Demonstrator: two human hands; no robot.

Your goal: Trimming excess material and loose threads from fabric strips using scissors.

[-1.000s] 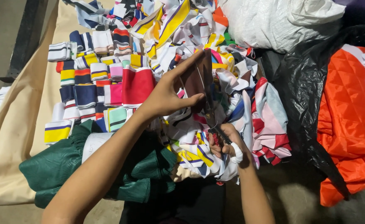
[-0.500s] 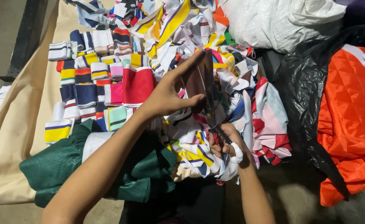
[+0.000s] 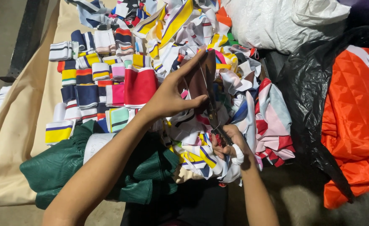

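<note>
- Scissors (image 3: 213, 109) sat in right hand (image 3: 227, 142), closed round the handles, blades pointing up into a dark maroon fabric strip (image 3: 198, 81).
- Left hand (image 3: 172, 97) pinched the strip upright, apparently to tension it for the blades.
- Loose striped scraps (image 3: 193, 150) crowded under both hands.
- Folded striped bands (image 3: 88, 79) sat left; green cloth (image 3: 63, 167) near; black plastic bag (image 3: 310, 92) and orange quilted fabric (image 3: 352, 125) right.
</note>
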